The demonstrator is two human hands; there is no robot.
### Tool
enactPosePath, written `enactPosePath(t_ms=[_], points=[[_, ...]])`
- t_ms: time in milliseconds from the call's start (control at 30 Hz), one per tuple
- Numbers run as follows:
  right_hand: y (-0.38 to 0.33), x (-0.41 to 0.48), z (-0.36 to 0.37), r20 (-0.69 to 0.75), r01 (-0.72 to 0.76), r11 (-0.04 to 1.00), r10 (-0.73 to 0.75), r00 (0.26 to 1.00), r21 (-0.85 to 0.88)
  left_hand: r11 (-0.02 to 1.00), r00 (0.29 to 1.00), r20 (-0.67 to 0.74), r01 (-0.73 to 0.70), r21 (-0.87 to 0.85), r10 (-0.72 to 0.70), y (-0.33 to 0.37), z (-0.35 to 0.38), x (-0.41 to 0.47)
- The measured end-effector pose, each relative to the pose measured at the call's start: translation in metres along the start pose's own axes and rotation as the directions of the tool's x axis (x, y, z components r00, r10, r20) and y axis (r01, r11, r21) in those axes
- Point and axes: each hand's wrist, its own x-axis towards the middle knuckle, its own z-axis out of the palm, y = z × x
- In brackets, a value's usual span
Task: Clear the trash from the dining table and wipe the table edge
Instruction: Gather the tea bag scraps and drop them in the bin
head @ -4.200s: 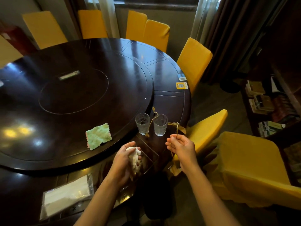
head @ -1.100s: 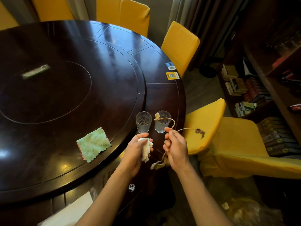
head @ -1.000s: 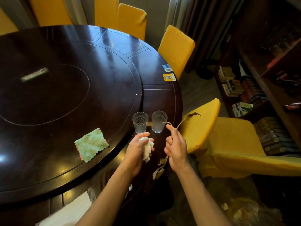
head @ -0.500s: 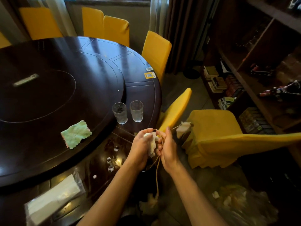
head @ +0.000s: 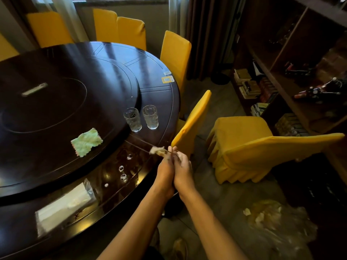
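Observation:
My left hand (head: 166, 168) and my right hand (head: 183, 166) are pressed side by side just off the near right rim of the dark round dining table (head: 159, 94). Both are closed around a small bundle of trash (head: 157, 150): a crumpled white tissue and a tan stringy stem with scraps, whose end pokes out past the fingertips. A green wiping cloth (head: 86, 142) lies on the turntable, left of my hands. Small wet spots (head: 122, 168) dot the table edge.
Two empty glasses (head: 132, 119) (head: 150, 117) stand on the rim beyond my hands. A plastic-wrapped white packet (head: 63, 203) lies on the near edge. A clear trash bag (head: 277, 228) sits on the floor at the lower right. Yellow-covered chairs (head: 242, 145) and a shelf crowd the right side.
My hands have come together and the dangling stem has been gathered up into them. They now sit off the table's rim, and my view has turned right toward the floor and the bag.

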Motion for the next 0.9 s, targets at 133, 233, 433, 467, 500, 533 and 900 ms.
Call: enactPosePath(t_ms=[133, 233, 433, 467, 500, 533, 900], points=[[-0.001, -0.003, -0.006, -0.003, -0.028, 0.992, 0.029, 1.0, 0.121, 0.992, 1.0, -0.009, -0.021, 0.122, 0.022, 0.001, 0.005, -0.004], [0.008, 0.003, -0.008, -0.002, -0.065, 0.98, 0.066, 0.998, 0.188, 0.982, 0.999, 0.042, -0.005, 0.191, -0.003, 0.001, -0.005, 0.005], [0.042, 0.049, 0.025, -0.022, -0.282, 0.906, 0.304, 0.952, 0.317, 0.901, 0.988, 0.149, -0.024, 0.432, -0.045, 0.01, -0.077, 0.071], [0.041, 0.052, 0.021, -0.025, -0.289, 0.897, 0.315, 0.949, 0.334, 0.895, 0.987, 0.159, -0.041, 0.444, -0.034, 0.012, -0.081, 0.075], [0.041, 0.055, 0.016, -0.027, -0.289, 0.892, 0.318, 0.948, 0.347, 0.878, 0.987, 0.159, -0.057, 0.475, -0.022, 0.016, -0.084, 0.078], [0.04, 0.057, 0.012, -0.024, -0.293, 0.884, 0.324, 0.946, 0.365, 0.855, 0.988, 0.155, -0.075, 0.514, -0.006, 0.019, -0.089, 0.082], [0.115, 0.108, 0.006, -0.032, -0.305, 0.75, 0.398, 0.917, 0.586, -0.2, 0.874, 0.471, -0.444, 0.874, 0.12, 0.025, -0.14, 0.231]])
